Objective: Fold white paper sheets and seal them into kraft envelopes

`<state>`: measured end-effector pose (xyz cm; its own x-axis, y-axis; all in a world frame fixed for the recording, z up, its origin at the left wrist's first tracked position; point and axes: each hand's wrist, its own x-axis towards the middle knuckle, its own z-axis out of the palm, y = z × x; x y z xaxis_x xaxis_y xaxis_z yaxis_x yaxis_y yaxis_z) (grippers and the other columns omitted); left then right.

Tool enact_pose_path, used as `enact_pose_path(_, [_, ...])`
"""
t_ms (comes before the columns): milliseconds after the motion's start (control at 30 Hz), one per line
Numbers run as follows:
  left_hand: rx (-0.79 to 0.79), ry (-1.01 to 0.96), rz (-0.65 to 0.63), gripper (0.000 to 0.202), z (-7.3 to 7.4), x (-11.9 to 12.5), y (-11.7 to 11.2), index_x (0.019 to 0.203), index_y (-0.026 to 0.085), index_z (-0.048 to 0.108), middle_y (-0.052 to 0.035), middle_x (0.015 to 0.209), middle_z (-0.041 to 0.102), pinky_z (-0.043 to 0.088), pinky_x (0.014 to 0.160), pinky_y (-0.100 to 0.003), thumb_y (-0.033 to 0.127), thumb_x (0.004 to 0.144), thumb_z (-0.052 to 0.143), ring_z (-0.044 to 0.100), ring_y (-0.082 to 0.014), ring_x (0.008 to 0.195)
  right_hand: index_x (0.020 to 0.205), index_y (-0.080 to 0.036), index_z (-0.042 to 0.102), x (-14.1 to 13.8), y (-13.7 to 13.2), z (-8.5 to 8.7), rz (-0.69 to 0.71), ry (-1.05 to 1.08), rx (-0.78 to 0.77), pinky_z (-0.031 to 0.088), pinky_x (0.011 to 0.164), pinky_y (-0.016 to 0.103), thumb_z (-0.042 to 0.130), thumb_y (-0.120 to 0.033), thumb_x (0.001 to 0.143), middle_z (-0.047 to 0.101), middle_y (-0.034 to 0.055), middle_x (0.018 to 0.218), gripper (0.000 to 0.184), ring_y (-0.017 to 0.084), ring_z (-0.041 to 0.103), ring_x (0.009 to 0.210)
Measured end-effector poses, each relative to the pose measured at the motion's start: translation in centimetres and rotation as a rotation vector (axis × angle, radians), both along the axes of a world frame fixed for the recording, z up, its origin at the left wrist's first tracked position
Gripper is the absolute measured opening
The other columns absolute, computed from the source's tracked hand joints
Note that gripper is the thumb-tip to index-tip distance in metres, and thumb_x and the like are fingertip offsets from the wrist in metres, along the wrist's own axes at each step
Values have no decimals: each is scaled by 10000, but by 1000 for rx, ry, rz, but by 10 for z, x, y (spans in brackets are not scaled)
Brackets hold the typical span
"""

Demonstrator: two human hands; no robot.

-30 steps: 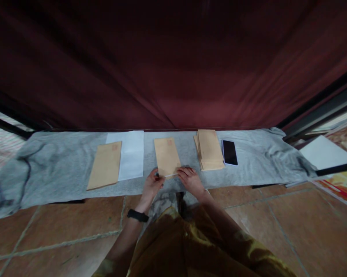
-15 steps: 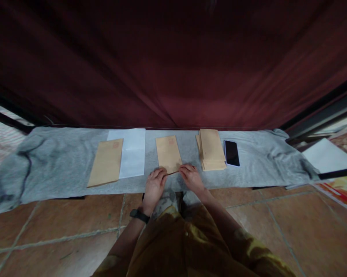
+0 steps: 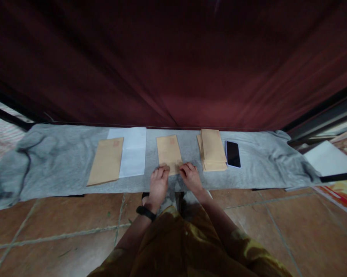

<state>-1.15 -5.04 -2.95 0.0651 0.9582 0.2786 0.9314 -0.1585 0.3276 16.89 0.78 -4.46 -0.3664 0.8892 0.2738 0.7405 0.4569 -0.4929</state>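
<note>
A brown paper envelope (image 3: 169,150) with a faint red printed mark lies on the grey cloth in front of me. My left hand (image 3: 159,182) is closed, its fingertips pinching the envelope's near left corner. At the near right corner, my right hand (image 3: 191,177) pinches with thumb and fingers together. The near edge lies low, close to the cloth, and is partly covered by my fingers. Just right of my right hand sits a stack of brown envelopes (image 3: 214,148). Farther left, another brown envelope (image 3: 106,159) overlaps creased white paper (image 3: 133,154).
Grey cloth (image 3: 266,161) covers the narrow bench. A phone (image 3: 233,154) lies right of the envelope stack. A dark red curtain (image 3: 173,77) hangs behind the bench. At the far right are a white sheet (image 3: 327,158) and a colourful printed sheet (image 3: 341,192).
The near edge of the middle envelope, raised as a folded edge before, now lies flatter. My left hand has shifted slightly right. The other envelopes and the phone stay put.
</note>
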Motion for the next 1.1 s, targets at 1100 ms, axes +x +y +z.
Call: enact_pose_path(1100, [-80,47,-203,541,-9,-19,-34,1488,135,444,-164,1556,450,342,1215,-471,362,997,459,388,-262,1468,1507,-202,455,-2,-46,9,201,-112,28,349,1203,486,467,-282,1032,493,100,1531,481,234,455,1422])
